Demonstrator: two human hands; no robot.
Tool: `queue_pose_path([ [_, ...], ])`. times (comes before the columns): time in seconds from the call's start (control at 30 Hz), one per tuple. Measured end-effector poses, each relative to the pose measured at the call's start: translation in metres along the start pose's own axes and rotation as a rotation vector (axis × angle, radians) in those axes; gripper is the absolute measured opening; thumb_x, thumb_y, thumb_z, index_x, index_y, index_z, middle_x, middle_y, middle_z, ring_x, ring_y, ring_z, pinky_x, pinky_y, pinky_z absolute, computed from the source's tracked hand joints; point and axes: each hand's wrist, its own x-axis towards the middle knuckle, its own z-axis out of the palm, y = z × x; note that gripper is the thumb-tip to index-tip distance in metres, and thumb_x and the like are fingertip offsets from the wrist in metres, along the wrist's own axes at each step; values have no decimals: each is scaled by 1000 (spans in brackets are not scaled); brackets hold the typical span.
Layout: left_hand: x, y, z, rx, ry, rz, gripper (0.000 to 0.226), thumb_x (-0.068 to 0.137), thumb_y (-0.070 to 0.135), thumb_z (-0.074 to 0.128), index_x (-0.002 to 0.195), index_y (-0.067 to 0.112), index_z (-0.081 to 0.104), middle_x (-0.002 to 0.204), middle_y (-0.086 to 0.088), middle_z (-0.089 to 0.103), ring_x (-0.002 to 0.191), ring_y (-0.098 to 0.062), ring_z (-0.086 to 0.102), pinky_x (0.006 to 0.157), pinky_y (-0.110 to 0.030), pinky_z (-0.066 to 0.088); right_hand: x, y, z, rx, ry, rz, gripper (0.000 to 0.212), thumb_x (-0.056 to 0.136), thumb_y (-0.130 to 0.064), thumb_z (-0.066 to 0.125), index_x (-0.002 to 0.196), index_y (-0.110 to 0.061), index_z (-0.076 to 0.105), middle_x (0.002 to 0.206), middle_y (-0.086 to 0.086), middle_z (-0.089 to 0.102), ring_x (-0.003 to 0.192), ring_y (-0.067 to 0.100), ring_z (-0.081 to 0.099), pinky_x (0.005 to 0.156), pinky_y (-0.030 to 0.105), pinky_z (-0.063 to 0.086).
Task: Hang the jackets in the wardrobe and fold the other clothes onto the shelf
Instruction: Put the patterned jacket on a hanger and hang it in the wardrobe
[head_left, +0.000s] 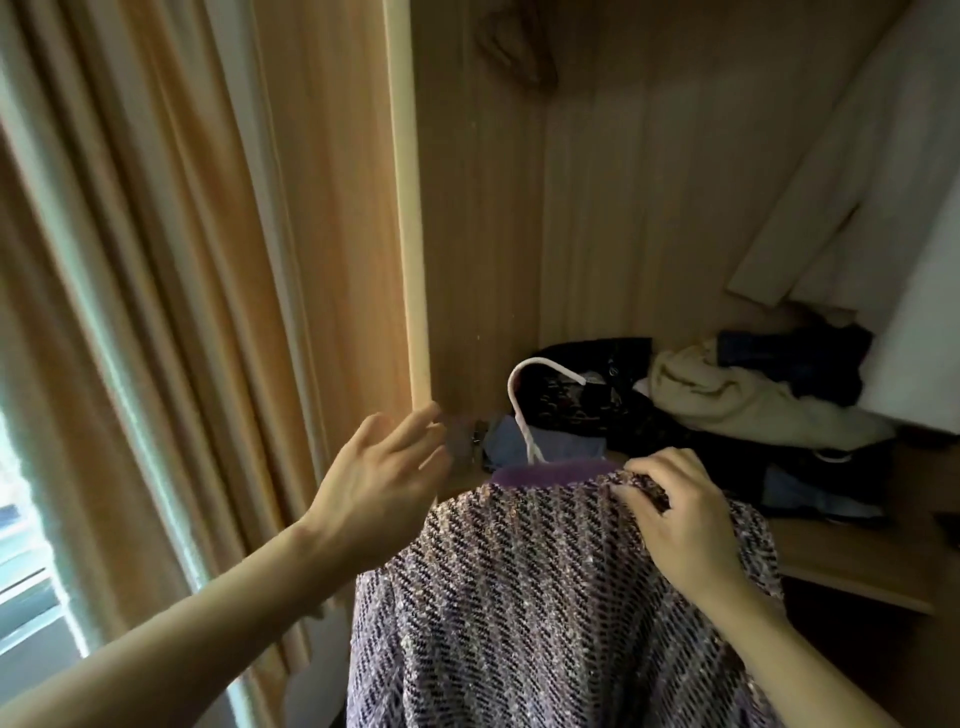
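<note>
At the open wardrobe (597, 208), a purple tweed jacket (545, 597) already sits on a purple hanger (550, 470) whose white hook (530, 384) points up, free of any rail. The right hand (685, 519) pinches the jacket's shoulder over the hanger, carrying the weight. The left hand (384, 478) reaches forward beside the wardrobe's side panel (410, 208), fingers spread and relaxed, holding nothing. No rail shows in this view, so the jacket is not yet hung; that looks like the step in hand. High inside, a blurred wooden hanger (519, 47) seems to hang bare. A pale garment (857, 182) hangs at the right, which may count as one piece done, though that is only a guess. On the shelf (857, 561) behind lies a loose heap of clothes (727, 400): a dark patterned piece, a cream one, some blue fabric, all crumpled and unfolded. By this showing, most of the task remains: hooking this jacket up, then sorting and folding the heap.
</note>
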Motion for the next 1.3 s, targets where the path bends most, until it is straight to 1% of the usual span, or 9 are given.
queue_pose_path([
  [0.27, -46, -66, 9, 134, -101, -152, 33, 74, 21, 64, 105, 10, 67, 121, -10, 63, 132, -31, 46, 89, -47, 44, 11, -49, 39, 52, 18, 6, 16, 84, -20, 74, 95, -10, 68, 88, -6, 58, 88, 18, 57, 75, 38, 51],
  [0.43, -77, -97, 22, 124, -160, -225, 50, 91, 36, 32, 107, 9, 71, 133, -13, 59, 140, -29, 41, 96, -56, 40, 16, -67, 52, 67, 31, 22, 17, 82, -17, 77, 95, -9, 69, 87, -7, 58, 88, 20, 59, 76, 41, 52],
  [0.67, -75, -77, 31, 18, -165, -203, 60, 96, 57, 31, 120, 14, 66, 141, -8, 56, 148, -27, 30, 113, -58, 31, 21, -74, 51, 36, 42, 6, 15, 83, -18, 76, 94, -9, 69, 87, -5, 59, 88, 21, 59, 76, 42, 52],
  [0.77, -71, -66, 31, 22, -164, -233, 53, 95, 55, 42, 119, 14, 66, 125, -10, 65, 136, -34, 46, 107, -62, 39, 21, -75, 47, 21, 60, 4, 15, 82, -18, 76, 93, -9, 70, 86, -5, 60, 87, 20, 59, 76, 41, 51],
  [0.83, -64, -54, 29, -23, -97, -241, 36, 94, 48, 54, 112, 20, 67, 112, -3, 68, 121, -31, 58, 101, -56, 46, 20, -74, 43, 17, 72, 13, 15, 82, -19, 77, 92, -10, 70, 86, -5, 60, 86, 20, 60, 74, 42, 53],
  [0.87, -60, -48, 28, -91, -62, -245, 32, 95, 47, 50, 111, 23, 64, 108, 2, 68, 114, -26, 61, 98, -49, 48, 19, -72, 40, 18, 73, 22, 16, 82, -20, 76, 92, -10, 70, 87, -5, 60, 86, 20, 60, 72, 43, 54],
  [0.97, -46, -34, 26, -329, 8, -243, 42, 96, 49, 34, 120, 25, 59, 106, 8, 66, 99, -16, 63, 84, -34, 52, 18, -68, 31, 33, 72, 54, 16, 83, -22, 75, 94, -12, 69, 88, -7, 60, 87, 17, 61, 68, 42, 55],
  [1.13, -21, -10, 31, -460, 273, -228, 32, 92, 38, 50, 112, 18, 64, 95, 7, 62, 85, -13, 60, 70, -32, 55, 16, -59, 5, 68, 120, 107, 15, 83, -19, 77, 92, -20, 66, 90, -11, 63, 89, 9, 61, 78, 34, 53],
  [1.3, 10, 17, 34, -453, 466, -169, 22, 94, 23, 60, 109, 8, 65, 97, 2, 61, 85, -16, 57, 74, -33, 52, 23, -39, -28, 76, 137, 112, 19, 83, -22, 77, 90, -27, 59, 90, -13, 62, 88, 5, 59, 77, 25, 47],
])
